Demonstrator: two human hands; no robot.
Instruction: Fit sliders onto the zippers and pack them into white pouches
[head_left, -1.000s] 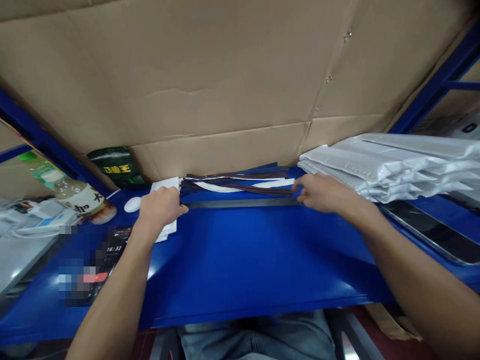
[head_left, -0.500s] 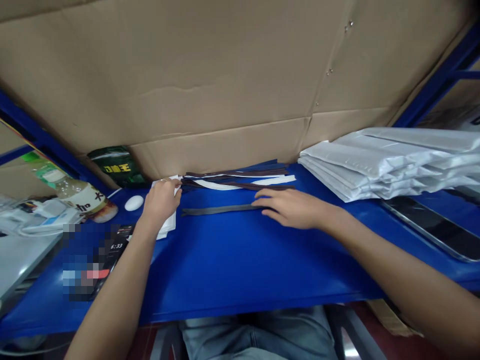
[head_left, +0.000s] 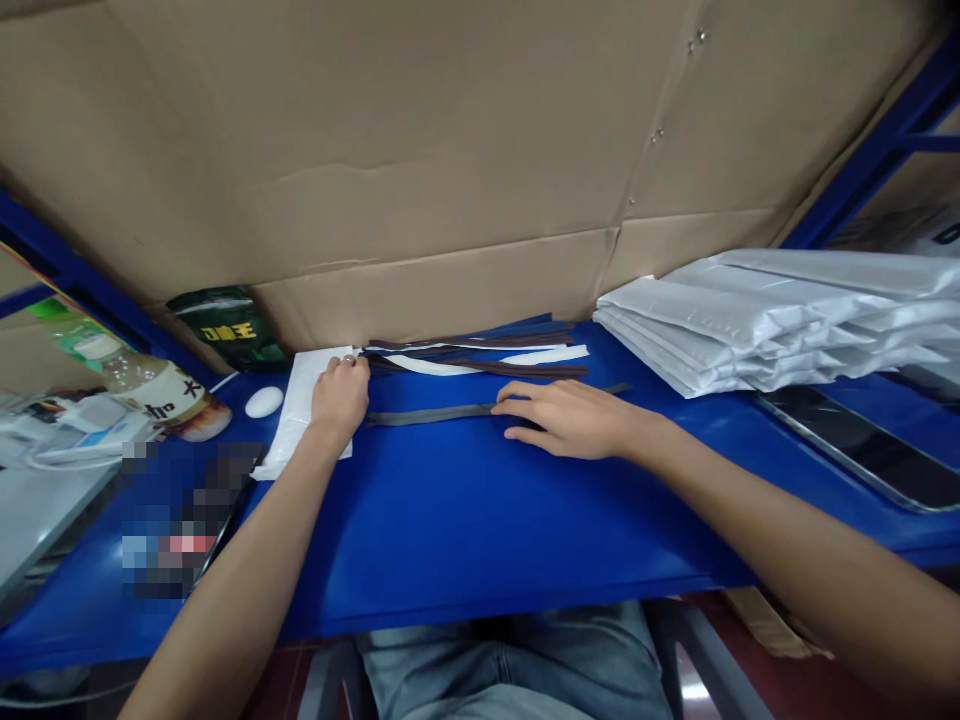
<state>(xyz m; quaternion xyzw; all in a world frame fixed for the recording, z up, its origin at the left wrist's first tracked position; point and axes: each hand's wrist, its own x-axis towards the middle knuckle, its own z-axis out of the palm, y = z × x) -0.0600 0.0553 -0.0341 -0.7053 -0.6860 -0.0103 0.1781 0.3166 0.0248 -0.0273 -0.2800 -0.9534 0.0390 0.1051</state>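
Note:
A grey zipper strip lies across the blue table, its far right end showing beyond my right hand. That hand rests over the strip with fingers spread and slightly bent. Behind it lies a bundle of dark brown, white and blue zipper strips, running left to right. My left hand is at the bundle's left end, its fingers curled down; what they hold, if anything, is hidden. Under this hand lies a white packet or folded sheet.
Silvery-white folded bags are stacked at the right, with a phone in front. To the left are a bottle, a white oval object, a dark green pouch and another phone, partly blurred. Cardboard stands along the back.
My left hand has moved right, uncovering more of the white packet, and its fingers are more curled. My right hand has shifted slightly left along the grey zipper, whose right end now shows.

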